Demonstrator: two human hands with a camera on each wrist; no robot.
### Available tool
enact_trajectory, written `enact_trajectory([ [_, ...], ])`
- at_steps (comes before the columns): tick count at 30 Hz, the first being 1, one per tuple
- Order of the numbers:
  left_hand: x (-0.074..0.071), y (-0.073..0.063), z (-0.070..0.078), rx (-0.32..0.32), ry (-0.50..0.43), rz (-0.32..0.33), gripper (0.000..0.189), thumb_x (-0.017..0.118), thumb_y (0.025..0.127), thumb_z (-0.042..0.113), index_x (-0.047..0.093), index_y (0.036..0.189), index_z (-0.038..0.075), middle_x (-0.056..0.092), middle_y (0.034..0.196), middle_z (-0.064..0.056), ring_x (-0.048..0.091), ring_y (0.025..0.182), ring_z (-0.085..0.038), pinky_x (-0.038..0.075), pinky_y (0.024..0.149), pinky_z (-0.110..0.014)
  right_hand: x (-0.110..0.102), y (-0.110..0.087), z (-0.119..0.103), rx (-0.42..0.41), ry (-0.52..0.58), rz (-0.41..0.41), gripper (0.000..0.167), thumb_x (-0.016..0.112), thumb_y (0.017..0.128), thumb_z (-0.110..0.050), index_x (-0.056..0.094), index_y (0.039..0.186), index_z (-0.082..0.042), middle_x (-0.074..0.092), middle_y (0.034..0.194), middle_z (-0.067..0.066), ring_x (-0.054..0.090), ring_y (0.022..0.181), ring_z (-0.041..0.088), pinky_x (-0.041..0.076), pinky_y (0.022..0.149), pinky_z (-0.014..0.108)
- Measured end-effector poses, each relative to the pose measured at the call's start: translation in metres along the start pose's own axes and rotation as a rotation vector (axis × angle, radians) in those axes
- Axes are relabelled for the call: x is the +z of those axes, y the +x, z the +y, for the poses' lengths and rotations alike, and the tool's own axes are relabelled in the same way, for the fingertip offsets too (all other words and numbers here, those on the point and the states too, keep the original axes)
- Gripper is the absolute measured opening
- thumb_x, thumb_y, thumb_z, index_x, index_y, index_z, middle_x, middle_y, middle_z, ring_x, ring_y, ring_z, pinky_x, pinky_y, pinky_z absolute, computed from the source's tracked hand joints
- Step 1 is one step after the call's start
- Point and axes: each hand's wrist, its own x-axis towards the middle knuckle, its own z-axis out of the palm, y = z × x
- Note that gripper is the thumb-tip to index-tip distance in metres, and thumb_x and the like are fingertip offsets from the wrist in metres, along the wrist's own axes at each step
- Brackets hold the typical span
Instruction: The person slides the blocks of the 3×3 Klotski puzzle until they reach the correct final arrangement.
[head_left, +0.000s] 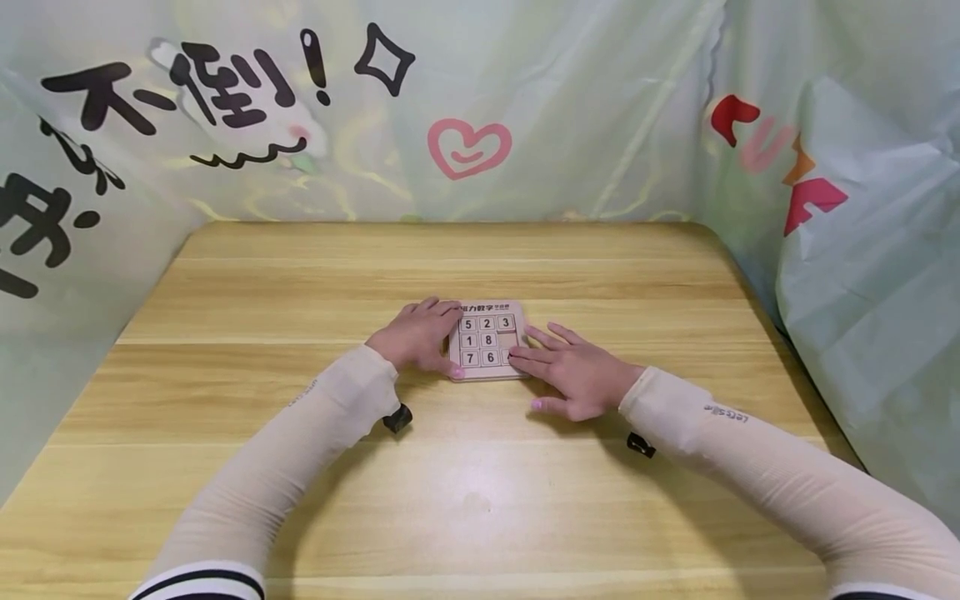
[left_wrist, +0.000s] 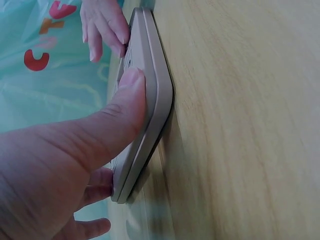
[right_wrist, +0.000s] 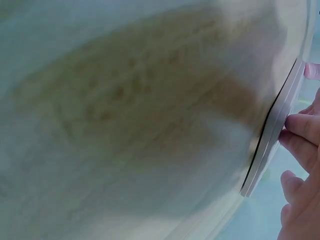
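A pale pink number sliding puzzle (head_left: 489, 372) lies flat on the wooden table. Its tiles read 5, 2, 3 on top, then 1, 8 and a gap at the right, then 7, 6 and a tile (head_left: 507, 359) partly covered by fingers. My left hand (head_left: 422, 335) holds the puzzle's left side, thumb at the near corner and fingers at the far one. In the left wrist view, the thumb (left_wrist: 122, 107) presses on the frame's edge. My right hand (head_left: 581, 375) reaches over the right edge, its extended fingertips touching the lower right tile.
The wooden table (head_left: 480, 500) stretches around the puzzle on all sides. Printed pale green sheeting (head_left: 585, 108) hangs behind the table and along both sides. Bunched sheeting (head_left: 877, 275) bulges beside the right edge. Both forearms wear light sleeves with black clips at the wrists.
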Motion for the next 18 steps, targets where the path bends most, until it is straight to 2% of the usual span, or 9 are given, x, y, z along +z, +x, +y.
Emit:
enact_trajectory([
  [9, -0.002, 0.003, 0.002, -0.008, -0.002, -0.004, 0.104, 0.075, 0.075, 0.057, 0.028, 0.152, 0.005, 0.023, 0.159, -0.011, 0.015, 0.144, -0.038, 0.014, 0.117, -0.052, 0.0, 0.001, 0.004, -0.005, -0.013, 0.026, 0.068, 0.049, 0.096, -0.047, 0.04, 0.147, -0.003, 0.038, 0.151, 0.014, 0.021, 0.143, 0.037, 0.01, 0.117, 0.054],
  [18, 0.001, 0.001, 0.0, -0.021, -0.007, -0.007, 0.104, 0.075, 0.076, 0.057, 0.028, 0.152, 0.005, 0.023, 0.159, -0.01, 0.016, 0.144, -0.038, 0.014, 0.117, -0.052, 0.001, 0.012, 0.007, 0.004, 0.002, 0.042, 0.068, 0.049, 0.096, -0.046, 0.039, 0.147, -0.003, 0.038, 0.152, 0.012, 0.021, 0.143, 0.037, 0.011, 0.117, 0.055],
])
